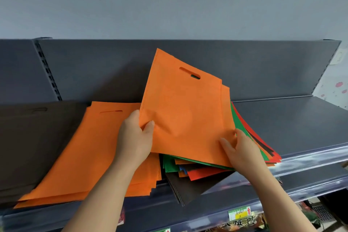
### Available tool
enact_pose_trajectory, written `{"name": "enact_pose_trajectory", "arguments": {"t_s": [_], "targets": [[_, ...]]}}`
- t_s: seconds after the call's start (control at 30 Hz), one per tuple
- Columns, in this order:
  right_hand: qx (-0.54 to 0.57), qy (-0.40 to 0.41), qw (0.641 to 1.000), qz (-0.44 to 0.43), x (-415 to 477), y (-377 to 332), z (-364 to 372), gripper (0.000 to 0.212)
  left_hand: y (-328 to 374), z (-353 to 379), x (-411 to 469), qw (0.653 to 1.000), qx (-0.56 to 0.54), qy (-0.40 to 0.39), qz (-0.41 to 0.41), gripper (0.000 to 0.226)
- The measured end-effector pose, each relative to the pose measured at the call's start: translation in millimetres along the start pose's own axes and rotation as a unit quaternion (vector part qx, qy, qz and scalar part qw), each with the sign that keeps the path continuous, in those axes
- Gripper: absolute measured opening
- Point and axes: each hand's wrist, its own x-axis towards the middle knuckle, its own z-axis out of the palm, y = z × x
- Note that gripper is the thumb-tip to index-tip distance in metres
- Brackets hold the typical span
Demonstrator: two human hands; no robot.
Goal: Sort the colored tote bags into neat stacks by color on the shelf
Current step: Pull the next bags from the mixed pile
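My left hand point(134, 137) pinches the orange bag point(184, 115) at its left edge, and my right hand point(243, 149) grips its lower right corner. The bag's tilted up over the mixed pile point(188, 169) on the shelf point(291, 122), just beside the orange stack point(90, 147). A brown stack point(28, 137) sits far left.
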Motion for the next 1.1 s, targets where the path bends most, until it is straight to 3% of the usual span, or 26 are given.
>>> {"name": "enact_pose_trajectory", "arguments": {"t_s": [0.13, 0.4, 0.53, 0.67, 0.77, 0.93, 1.1], "targets": [[0.1, 0.025, 0.995, 0.013, -10.0, -22.0, 4.6, 0.062, -24.4, -19.1, 2.5, 0.998, 0.058, -0.017, -0.035, 0.007], [0.107, 0.041, 0.993, -0.035, -28.4, -77.6, 30.3, 0.047, -55.4, -73.9, 5.1, 0.985, 0.154, -0.014, -0.07, 0.019], [0.121, 0.043, 0.991, -0.046, -35.0, -102.5, 42.4, 0.033, -70.2, -99.9, 7.2, 0.982, 0.164, -0.026, -0.09, 0.021], [0.155, -0.009, 0.987, -0.051, -43.9, -112.9, 49.3, 0.013, -85.3, -107.8, 8.5, 0.98, 0.157, -0.039, -0.116, 0.026], [0.136, -0.024, 0.988, -0.068, -48.7, -113.1, 51.2, 0.028, -92.1, -111.2, 11.7, 0.977, 0.162, -0.052, -0.132, 0.024], [0.159, -0.022, 0.983, -0.092, -53.8, -121.6, 54.0, 0.015, -99.8, -117.9, 12.0, 0.971, 0.173, -0.083, -0.14, 0.028], [0.181, 0.011, 0.977, -0.113, -57.5, -135.2, 58.7, 0.029, -107.0, -131.5, 13.8, 0.973, 0.177, -0.061, -0.134, 0.025]]}}
